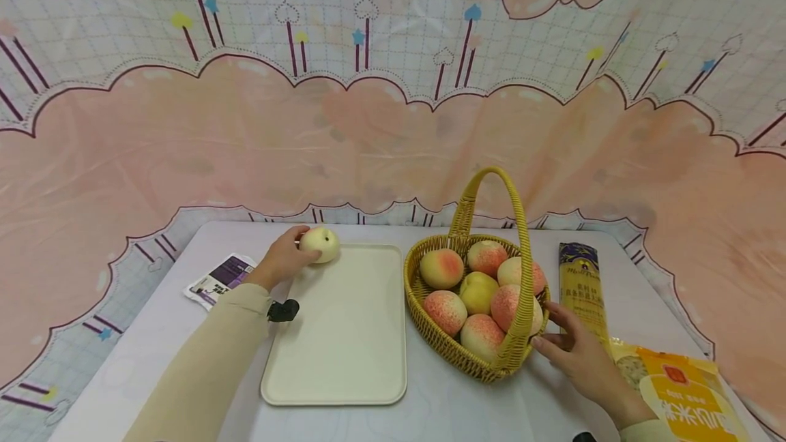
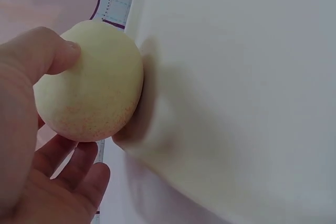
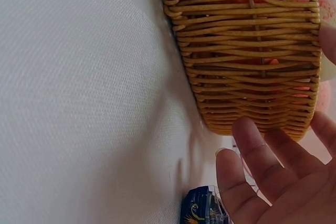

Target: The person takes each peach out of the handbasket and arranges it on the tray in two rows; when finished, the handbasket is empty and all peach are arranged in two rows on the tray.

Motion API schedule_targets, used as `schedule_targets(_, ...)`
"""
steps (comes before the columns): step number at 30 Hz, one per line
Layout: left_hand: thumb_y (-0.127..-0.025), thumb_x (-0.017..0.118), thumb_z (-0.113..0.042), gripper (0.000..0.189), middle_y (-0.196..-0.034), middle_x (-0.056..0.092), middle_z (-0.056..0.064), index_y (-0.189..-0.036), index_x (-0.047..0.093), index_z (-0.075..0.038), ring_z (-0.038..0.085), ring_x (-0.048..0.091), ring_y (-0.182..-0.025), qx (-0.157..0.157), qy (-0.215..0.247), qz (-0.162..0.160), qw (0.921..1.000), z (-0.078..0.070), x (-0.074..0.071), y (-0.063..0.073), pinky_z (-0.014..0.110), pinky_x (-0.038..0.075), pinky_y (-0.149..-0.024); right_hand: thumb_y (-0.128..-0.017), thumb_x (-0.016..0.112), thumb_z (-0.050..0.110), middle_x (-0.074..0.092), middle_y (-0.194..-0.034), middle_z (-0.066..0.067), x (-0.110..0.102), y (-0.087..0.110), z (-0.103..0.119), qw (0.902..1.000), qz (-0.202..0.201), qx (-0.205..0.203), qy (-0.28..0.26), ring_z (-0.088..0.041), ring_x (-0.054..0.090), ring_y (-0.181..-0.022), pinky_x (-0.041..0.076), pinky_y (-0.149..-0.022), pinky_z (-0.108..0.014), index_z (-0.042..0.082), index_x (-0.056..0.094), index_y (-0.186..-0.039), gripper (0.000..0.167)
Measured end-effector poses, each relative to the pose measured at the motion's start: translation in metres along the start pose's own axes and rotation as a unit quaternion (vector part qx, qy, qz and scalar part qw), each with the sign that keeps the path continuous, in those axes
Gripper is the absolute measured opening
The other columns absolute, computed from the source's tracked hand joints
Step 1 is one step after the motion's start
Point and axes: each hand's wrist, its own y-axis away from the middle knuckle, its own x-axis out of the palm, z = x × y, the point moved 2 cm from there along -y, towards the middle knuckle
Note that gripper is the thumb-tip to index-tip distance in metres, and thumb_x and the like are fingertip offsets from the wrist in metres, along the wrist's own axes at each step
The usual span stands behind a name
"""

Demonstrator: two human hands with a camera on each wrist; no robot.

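My left hand (image 1: pixel 287 258) grips a pale yellow-white peach (image 1: pixel 321 244) at the far left corner of a cream rectangular tray (image 1: pixel 344 333). In the left wrist view the thumb lies on the peach's upper side, with the fingers below. Whether the peach rests on the tray's rim, I cannot tell. At the right, my right hand (image 1: pixel 580 360) touches the side of a yellow wicker basket (image 1: pixel 439 346) with loosely bent fingers. Several pink and yellow peaches (image 1: pixel 447 312) lie in it under a tall arched handle (image 1: pixel 522 237).
A purple and white packet (image 1: pixel 222 278) lies left of the tray, partly behind the left forearm. Right of the basket are a long yellow pasta bag (image 1: pixel 580 285) and an orange and yellow packet (image 1: pixel 688 387). A patterned curtain (image 1: pixel 368 142) hangs behind the white table.
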Motion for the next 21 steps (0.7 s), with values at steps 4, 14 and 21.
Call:
schedule_targets(4,-0.091,0.069,-0.016,0.073,-0.143,0.044,0.031,-0.149,0.032,0.008,0.043,0.048,-0.127,0.002,0.006,-0.006,1.0000,0.0021,-0.0025,0.0005,0.051,0.040,-0.105,-0.097,0.068,0.026,0.026,-0.154,-0.036,-0.0005,0.0003,0.0009,1.0000,0.002,0.003,0.001,-0.040,0.058,-0.118,0.056,-0.084,-0.040,-0.001,0.021,-0.155,0.080)
schedule_targets(14,-0.091,0.067,-0.013,0.074,-0.145,0.041,0.032,-0.149,0.029,0.011,0.043,0.046,-0.128,0.003,0.020,-0.002,0.9998,0.0030,-0.0027,-0.0008,0.051,0.037,-0.108,-0.097,0.068,0.028,0.025,-0.154,-0.035,-0.0009,-0.0011,0.0002,0.9999,0.005,0.010,0.002,-0.040,0.058,-0.119,0.056,-0.085,-0.041,-0.001,0.020,-0.156,0.081)
schedule_targets(21,-0.090,0.068,-0.016,0.083,-0.144,0.037,0.037,-0.153,0.020,0.010,0.048,0.041,-0.131,-0.007,0.025,0.003,0.9997,0.0027,-0.0014,0.0000,0.054,0.035,-0.109,-0.096,0.069,0.030,0.026,-0.154,-0.034,-0.0012,-0.0013,0.0004,0.9999,0.005,0.013,0.000,-0.038,0.058,-0.119,0.056,-0.085,-0.040,0.000,0.020,-0.156,0.082)
